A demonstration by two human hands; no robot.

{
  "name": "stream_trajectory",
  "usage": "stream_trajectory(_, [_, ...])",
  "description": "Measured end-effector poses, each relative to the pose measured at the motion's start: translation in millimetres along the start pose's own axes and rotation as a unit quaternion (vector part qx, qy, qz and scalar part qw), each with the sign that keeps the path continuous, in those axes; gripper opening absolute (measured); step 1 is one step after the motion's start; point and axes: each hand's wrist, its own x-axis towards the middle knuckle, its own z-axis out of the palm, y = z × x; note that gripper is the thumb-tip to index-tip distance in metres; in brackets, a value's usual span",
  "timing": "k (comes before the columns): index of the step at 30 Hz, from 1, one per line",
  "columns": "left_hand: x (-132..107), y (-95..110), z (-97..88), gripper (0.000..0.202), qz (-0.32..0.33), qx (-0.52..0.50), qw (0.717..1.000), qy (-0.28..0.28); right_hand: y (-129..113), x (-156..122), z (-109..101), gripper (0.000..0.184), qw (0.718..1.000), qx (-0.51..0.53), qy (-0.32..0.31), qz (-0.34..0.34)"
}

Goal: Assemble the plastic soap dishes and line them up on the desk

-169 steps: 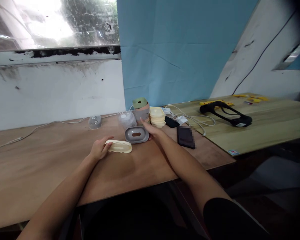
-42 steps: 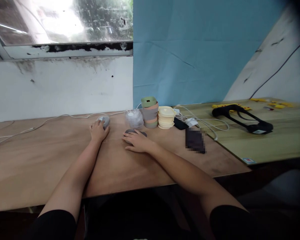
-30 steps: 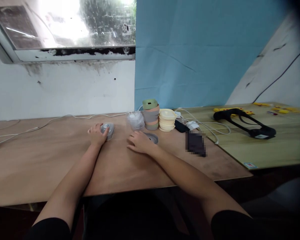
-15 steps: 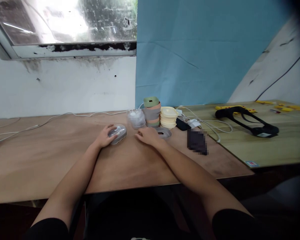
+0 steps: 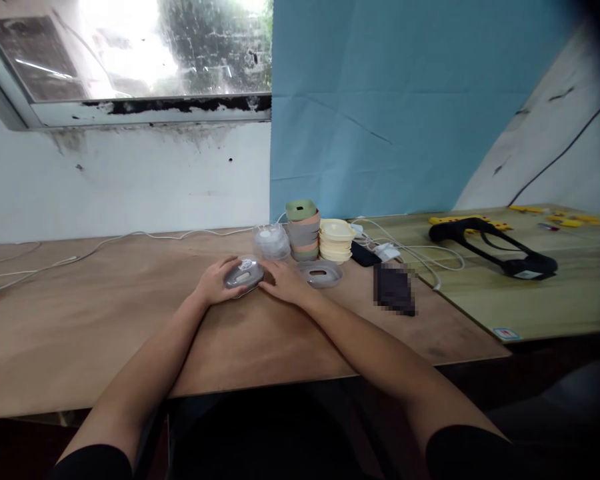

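Note:
A grey oval dish under a clear plastic cover [image 5: 245,275] rests on the brown table between my hands. My left hand [image 5: 217,281] grips its left side, thumb at the near edge and fingers at the far edge. At the right end of the same dish, my right hand [image 5: 284,281] has its thumb and fingers round the edge. Just right of that hand lies a second grey oval dish with a slot in its middle [image 5: 323,273]. Behind the hands are a pile of clear plastic covers [image 5: 271,241] and a stack of green, pink and grey containers [image 5: 303,230].
A stack of cream-coloured containers [image 5: 336,240] stands at the back, beside a black object [image 5: 365,254] and white cables [image 5: 415,248]. A blurred dark item [image 5: 395,288] lies right of them. A black frame-like headset [image 5: 495,247] rests on the adjoining right-hand table [image 5: 555,307].
My right hand has moved left, from beside the second grey dish to the covered dish's right end. My left hand and the covered dish have shifted slightly right.

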Motion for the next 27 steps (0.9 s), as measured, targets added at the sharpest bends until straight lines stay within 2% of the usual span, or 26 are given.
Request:
stream_trajectory(4, [2,2,-2.4,0.067,0.018,-0.009,0.999,0.039,1,0,-1,0.057,0.999,0.019,0.031,-0.020])
stream_trajectory(7, [2,3,-2.9,0.067,0.051,-0.028,0.996,0.067,2,1,-3,0.056,0.996,0.030,0.078,-0.044])
stream_trajectory(10, [2,6,-1.2,0.067,0.102,-0.069,0.989,0.082,5,2,-6,0.046,0.990,0.048,0.122,-0.057])
stream_trajectory(12, [2,11,0.8,0.070,0.124,-0.090,0.985,0.074,7,1,-8,0.039,0.987,0.062,0.136,-0.050])
stream_trajectory(14, [3,16,3.3,0.073,0.127,-0.089,0.987,0.052,9,-1,-10,0.036,0.986,0.075,0.147,-0.023])
stream_trajectory(16, [3,20,6.5,0.068,0.116,-0.070,0.990,0.042,10,-2,-10,0.036,0.983,0.088,0.162,0.015])
stream_trajectory(19, [2,19,11.5,0.061,0.097,-0.051,0.991,0.076,14,-1,-9,0.038,0.971,0.113,0.197,0.078])
stream_trajectory(22, [1,16,14.5,0.077,0.082,-0.049,0.989,0.116,21,3,-6,0.036,0.947,0.155,0.244,0.140])
stream_trajectory(24, [1,16,15.2,0.084,0.080,-0.042,0.988,0.122,25,5,-4,0.035,0.929,0.190,0.264,0.174])
stream_trajectory(27, [3,18,15.9,0.078,0.096,-0.018,0.989,0.111,28,6,-2,0.044,0.917,0.242,0.251,0.194])
